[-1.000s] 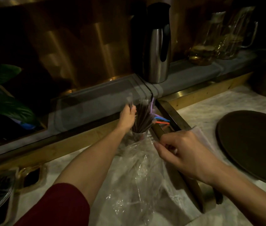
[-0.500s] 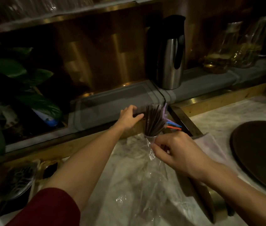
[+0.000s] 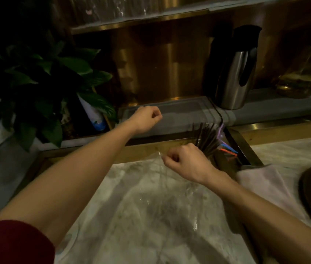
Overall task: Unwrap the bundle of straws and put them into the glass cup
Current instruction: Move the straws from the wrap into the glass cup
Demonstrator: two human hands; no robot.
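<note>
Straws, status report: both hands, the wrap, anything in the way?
Left hand curled, empty, clear of straws. Right hand pinching wrap. Straws upright, fanned; cup hidden. Nothing blocking.

Nothing legible here: no word, label, brand or number can be made out on any surface, since the light is dim and the picture soft. The nearest candidate is the white tube point(image 3: 93, 116) leaning beside the plant point(image 3: 36, 82). It carries a blue patch near its lower end, but that is too blurred to tell whether it is lettering or only a coloured mark
</note>
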